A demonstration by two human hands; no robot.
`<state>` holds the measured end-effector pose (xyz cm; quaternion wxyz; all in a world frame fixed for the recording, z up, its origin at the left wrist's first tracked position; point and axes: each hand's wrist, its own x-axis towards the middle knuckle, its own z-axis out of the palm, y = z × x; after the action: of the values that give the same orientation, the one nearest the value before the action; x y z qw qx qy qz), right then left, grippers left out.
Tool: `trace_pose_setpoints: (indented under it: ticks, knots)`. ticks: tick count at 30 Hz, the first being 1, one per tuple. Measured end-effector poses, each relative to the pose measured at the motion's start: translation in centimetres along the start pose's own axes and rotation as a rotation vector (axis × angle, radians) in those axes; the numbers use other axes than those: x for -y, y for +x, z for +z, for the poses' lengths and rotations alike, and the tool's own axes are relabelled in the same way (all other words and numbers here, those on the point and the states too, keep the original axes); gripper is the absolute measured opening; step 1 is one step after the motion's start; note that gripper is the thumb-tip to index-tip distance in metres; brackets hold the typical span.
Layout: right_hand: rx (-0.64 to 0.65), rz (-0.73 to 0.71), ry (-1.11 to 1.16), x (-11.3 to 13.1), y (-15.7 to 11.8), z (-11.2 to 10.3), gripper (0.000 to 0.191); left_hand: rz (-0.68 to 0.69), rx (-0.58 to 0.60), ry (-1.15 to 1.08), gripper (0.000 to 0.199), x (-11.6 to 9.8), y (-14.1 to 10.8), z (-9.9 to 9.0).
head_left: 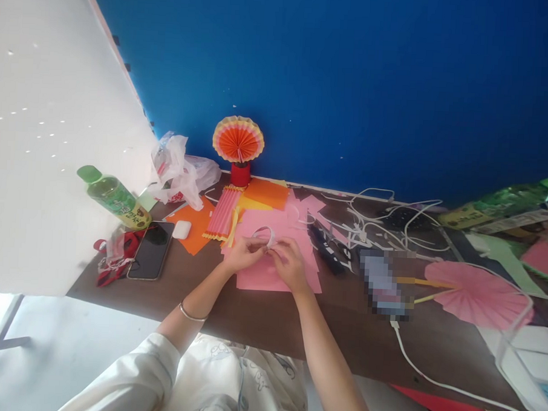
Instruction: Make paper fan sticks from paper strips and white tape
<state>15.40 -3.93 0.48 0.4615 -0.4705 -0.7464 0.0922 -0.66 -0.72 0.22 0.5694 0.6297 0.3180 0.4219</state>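
White looped strip (272,235), its ends hidden, is pinched between both hands (248,254) (291,265).

Paper stack (258,277) between phones (151,254); bag (178,174) behind-left

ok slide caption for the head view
Left hand and right hand hold a pale curled strip over pink paper, an orange fan behind.

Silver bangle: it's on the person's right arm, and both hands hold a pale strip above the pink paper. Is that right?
Wrong arm: the head view shows the silver bangle on the left arm. The left hand and right hand do hold the pale strip above the pink paper.
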Motion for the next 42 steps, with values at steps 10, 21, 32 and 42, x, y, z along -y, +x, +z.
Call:
trace_pose_setpoints:
  ticks: [10,21,32,42]
  knots:
    - [0.044,-0.011,-0.072,0.0,-0.2,0.4,0.011,-0.051,0.008,-0.038,0.035,0.2,0.0,0.3]
    - [-0.138,0.198,0.114,1.0,0.1,0.4,0.009,-0.061,0.031,-0.06,0.034,0.4,-0.1,0.4]
    - [-0.169,-0.012,0.046,1.6,0.2,-0.1,0.01,-0.046,0.005,-0.057,0.031,0.2,-0.1,0.4]
    - [-0.226,0.093,0.076,1.5,0.2,0.0,0.005,-0.068,-0.025,0.034,0.028,-0.3,0.0,0.7]
